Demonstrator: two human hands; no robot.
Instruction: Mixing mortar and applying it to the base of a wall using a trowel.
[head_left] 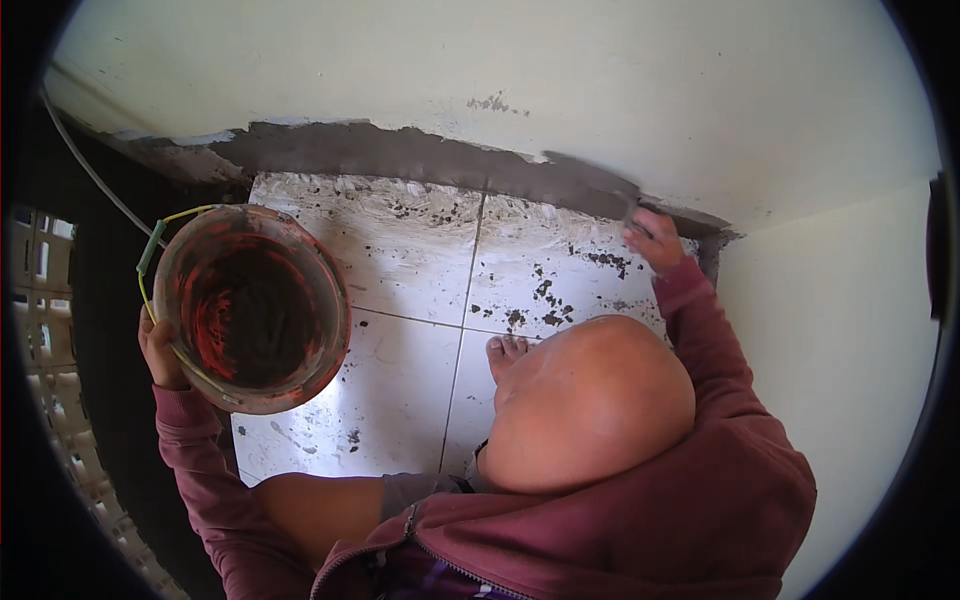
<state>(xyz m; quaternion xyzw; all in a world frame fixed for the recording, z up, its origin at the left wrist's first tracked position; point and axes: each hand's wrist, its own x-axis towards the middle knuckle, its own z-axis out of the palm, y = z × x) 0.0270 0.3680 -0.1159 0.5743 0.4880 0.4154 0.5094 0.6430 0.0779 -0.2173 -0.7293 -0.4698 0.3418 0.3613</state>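
Note:
My left hand [161,350] is closed on the left edge of a bucket [328,265], where the yellow wire handle [146,290] with its green grip runs down. The bucket is reddish inside, smeared with grey mortar, and dark mortar [262,325] lies at its bottom. At the far right my right hand [655,240] is closed on a trowel [631,205], whose blade rests along the foot of the wall. Most of the trowel is blurred or covered by my fingers. It touches the band of wet grey mortar [400,152] that runs along the wall's base.
White floor tiles [400,345] carry grey smears and scattered mortar crumbs [545,290]. My bare knee [610,400] and foot [507,352] are between my arms. A pale side wall [830,330] rises at right. A pale cable [95,170] and a pierced block screen [50,330] are at left.

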